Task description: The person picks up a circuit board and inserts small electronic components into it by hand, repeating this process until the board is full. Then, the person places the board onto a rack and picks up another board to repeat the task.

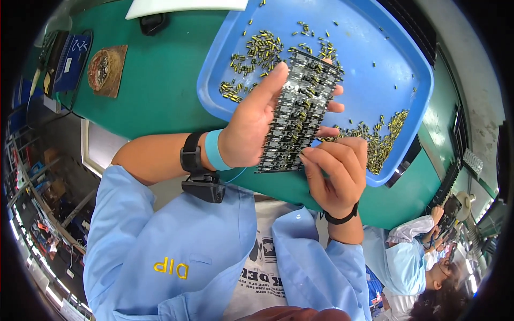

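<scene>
A panel of black circuit boards (302,101) is tilted over the near side of a blue tray. My left hand (243,125) supports it, with the thumb along its left edge and fingertips showing past the right edge. Small yellow-and-black capacitors stand in rows along the panel's middle. My right hand (337,171) is pinched closed at the panel's lower right part. Whatever lies between its thumb and forefinger is too small and hidden to make out. Loose capacitors (262,48) lie in the tray at the far left, with another heap (383,147) at the near right.
The blue tray (211,69) rests on a green table (155,91). At the left are a round container on a brown board (107,69) and a blue box (73,61). A white object (182,6) lies at the far edge. Another person (401,262) sits at lower right.
</scene>
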`<state>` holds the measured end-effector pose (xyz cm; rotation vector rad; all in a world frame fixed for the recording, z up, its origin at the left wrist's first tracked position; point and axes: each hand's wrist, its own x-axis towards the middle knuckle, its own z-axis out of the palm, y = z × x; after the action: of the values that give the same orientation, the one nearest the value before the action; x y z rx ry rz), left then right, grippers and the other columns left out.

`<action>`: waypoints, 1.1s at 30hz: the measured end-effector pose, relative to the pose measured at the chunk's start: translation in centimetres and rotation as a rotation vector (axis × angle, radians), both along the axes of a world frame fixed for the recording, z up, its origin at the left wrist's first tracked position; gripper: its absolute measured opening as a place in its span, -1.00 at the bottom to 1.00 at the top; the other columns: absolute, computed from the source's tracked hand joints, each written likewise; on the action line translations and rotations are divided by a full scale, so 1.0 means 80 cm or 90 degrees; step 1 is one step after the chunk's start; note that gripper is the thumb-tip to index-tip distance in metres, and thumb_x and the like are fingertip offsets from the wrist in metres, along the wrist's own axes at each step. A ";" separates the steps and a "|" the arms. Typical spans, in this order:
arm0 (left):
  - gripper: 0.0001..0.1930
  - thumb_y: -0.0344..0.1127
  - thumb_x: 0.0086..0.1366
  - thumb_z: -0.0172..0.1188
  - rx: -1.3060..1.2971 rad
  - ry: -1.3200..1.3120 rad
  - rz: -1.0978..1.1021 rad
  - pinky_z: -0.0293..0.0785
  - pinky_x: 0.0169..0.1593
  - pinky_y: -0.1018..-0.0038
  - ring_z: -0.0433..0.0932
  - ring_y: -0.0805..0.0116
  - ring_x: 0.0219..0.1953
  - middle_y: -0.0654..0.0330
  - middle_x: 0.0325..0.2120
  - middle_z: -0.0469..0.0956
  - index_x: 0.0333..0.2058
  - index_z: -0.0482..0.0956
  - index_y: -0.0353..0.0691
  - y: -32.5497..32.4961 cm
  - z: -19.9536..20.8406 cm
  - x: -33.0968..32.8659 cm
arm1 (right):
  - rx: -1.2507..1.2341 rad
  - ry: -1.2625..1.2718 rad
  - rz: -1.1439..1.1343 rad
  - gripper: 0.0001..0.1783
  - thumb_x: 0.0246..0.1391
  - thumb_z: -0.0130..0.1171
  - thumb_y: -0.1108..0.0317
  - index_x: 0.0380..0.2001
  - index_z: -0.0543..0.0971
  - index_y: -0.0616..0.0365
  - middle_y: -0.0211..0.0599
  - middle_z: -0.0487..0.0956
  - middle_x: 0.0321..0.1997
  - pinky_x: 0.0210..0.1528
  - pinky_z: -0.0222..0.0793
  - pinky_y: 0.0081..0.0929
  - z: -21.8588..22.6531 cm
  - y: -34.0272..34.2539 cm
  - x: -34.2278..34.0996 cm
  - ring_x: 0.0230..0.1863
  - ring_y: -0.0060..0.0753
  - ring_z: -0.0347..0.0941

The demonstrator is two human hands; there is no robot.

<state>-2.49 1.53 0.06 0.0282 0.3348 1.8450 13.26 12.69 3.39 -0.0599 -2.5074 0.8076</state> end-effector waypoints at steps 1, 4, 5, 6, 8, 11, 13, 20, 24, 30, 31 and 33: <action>-0.32 0.24 0.65 -0.25 0.000 0.008 -0.003 0.54 0.31 0.06 0.50 0.11 0.31 0.00 0.31 0.47 0.46 0.25 -0.15 0.000 0.000 0.000 | -0.003 -0.002 0.003 -0.70 -0.11 0.52 0.58 -0.24 0.71 0.16 -0.31 0.65 -0.28 -0.11 0.35 -0.30 -0.001 -0.003 -0.001 -0.21 -0.20 0.48; -0.32 0.24 0.65 -0.24 -0.005 0.004 0.005 0.56 0.29 0.08 0.50 0.12 0.30 0.01 0.30 0.48 0.44 0.28 -0.15 -0.003 -0.001 0.002 | 0.030 -0.024 0.003 -0.68 -0.11 0.53 0.55 -0.22 0.73 0.11 -0.38 0.65 -0.27 -0.09 0.33 -0.28 -0.003 -0.009 -0.003 -0.21 -0.22 0.48; -0.33 0.24 0.65 -0.24 -0.006 0.004 0.007 0.57 0.28 0.08 0.51 0.13 0.30 0.01 0.29 0.49 0.44 0.29 -0.16 -0.003 -0.001 0.002 | 0.028 -0.025 0.005 -0.68 -0.11 0.53 0.55 -0.22 0.73 0.11 -0.38 0.65 -0.27 -0.09 0.33 -0.28 -0.002 -0.010 -0.004 -0.21 -0.22 0.48; -0.33 0.24 0.65 -0.24 -0.008 0.003 0.008 0.57 0.28 0.08 0.51 0.13 0.30 0.01 0.29 0.49 0.44 0.29 -0.16 -0.003 0.000 0.002 | 0.043 -0.031 0.008 -0.68 -0.11 0.53 0.54 -0.21 0.73 0.10 -0.39 0.65 -0.27 -0.09 0.33 -0.28 -0.001 -0.010 -0.004 -0.21 -0.22 0.48; -0.32 0.24 0.65 -0.23 -0.005 0.017 0.014 0.57 0.27 0.10 0.51 0.14 0.29 0.02 0.29 0.49 0.43 0.29 -0.16 -0.002 0.001 0.003 | 0.072 -0.044 0.012 -0.67 -0.11 0.53 0.52 -0.20 0.73 0.09 -0.40 0.65 -0.26 -0.09 0.33 -0.27 0.000 -0.011 -0.005 -0.21 -0.23 0.48; -0.32 0.24 0.65 -0.23 -0.007 0.019 0.016 0.57 0.27 0.12 0.52 0.15 0.29 0.03 0.29 0.50 0.43 0.30 -0.16 -0.002 0.001 0.004 | 0.081 -0.047 0.006 -0.67 -0.11 0.53 0.50 -0.20 0.74 0.08 -0.42 0.65 -0.25 -0.10 0.32 -0.27 -0.001 -0.012 -0.005 -0.21 -0.24 0.49; -0.32 0.25 0.64 -0.23 -0.013 0.011 0.012 0.57 0.27 0.15 0.52 0.17 0.29 0.05 0.28 0.50 0.42 0.31 -0.16 -0.003 0.001 0.004 | 0.085 -0.047 0.003 -0.66 -0.11 0.53 0.50 -0.19 0.74 0.07 -0.42 0.65 -0.25 -0.10 0.31 -0.27 -0.001 -0.012 -0.005 -0.21 -0.25 0.49; -0.22 0.29 0.64 -0.35 -0.035 0.089 -0.013 0.45 0.39 -0.01 0.43 0.13 0.38 -0.06 0.42 0.32 0.57 0.01 -0.15 -0.003 0.001 0.003 | 0.151 -0.044 -0.010 -0.69 -0.08 0.52 0.45 -0.19 0.74 0.07 -0.42 0.64 -0.24 -0.11 0.30 -0.26 -0.002 -0.016 -0.006 -0.21 -0.25 0.50; -0.23 0.27 0.65 -0.34 -0.039 0.089 -0.012 0.46 0.38 0.02 0.43 0.14 0.38 -0.06 0.42 0.33 0.57 0.00 -0.16 -0.003 0.001 0.004 | 0.152 -0.055 0.005 -0.72 -0.05 0.48 0.46 -0.20 0.73 0.08 -0.41 0.64 -0.24 -0.10 0.31 -0.25 -0.002 -0.016 -0.007 -0.21 -0.25 0.51; -0.23 0.26 0.65 -0.34 -0.044 0.112 -0.011 0.48 0.37 0.07 0.43 0.12 0.38 -0.05 0.41 0.34 0.55 0.02 -0.20 -0.003 0.004 0.005 | 0.158 -0.063 0.025 -0.74 -0.04 0.45 0.47 -0.21 0.72 0.11 -0.37 0.64 -0.22 -0.05 0.37 -0.23 0.000 -0.018 -0.010 -0.18 -0.21 0.52; -0.24 0.26 0.65 -0.33 -0.043 0.111 -0.009 0.48 0.36 0.09 0.43 0.12 0.38 -0.05 0.40 0.35 0.55 0.04 -0.21 -0.003 0.003 0.005 | 0.136 -0.062 0.024 -0.74 -0.05 0.45 0.48 -0.22 0.72 0.12 -0.36 0.64 -0.22 -0.04 0.39 -0.22 -0.003 -0.017 -0.011 -0.17 -0.20 0.52; -0.24 0.25 0.66 -0.33 -0.042 0.107 -0.006 0.48 0.36 0.11 0.43 0.11 0.38 -0.05 0.39 0.37 0.54 0.06 -0.22 -0.003 0.001 0.006 | 0.113 -0.061 0.024 -0.74 -0.05 0.44 0.48 -0.22 0.71 0.12 -0.35 0.65 -0.21 -0.03 0.40 -0.21 -0.006 -0.016 -0.011 -0.15 -0.19 0.52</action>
<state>-2.04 1.28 0.14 0.1399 0.5129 1.8257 12.38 11.40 2.88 0.0104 -2.6682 0.6062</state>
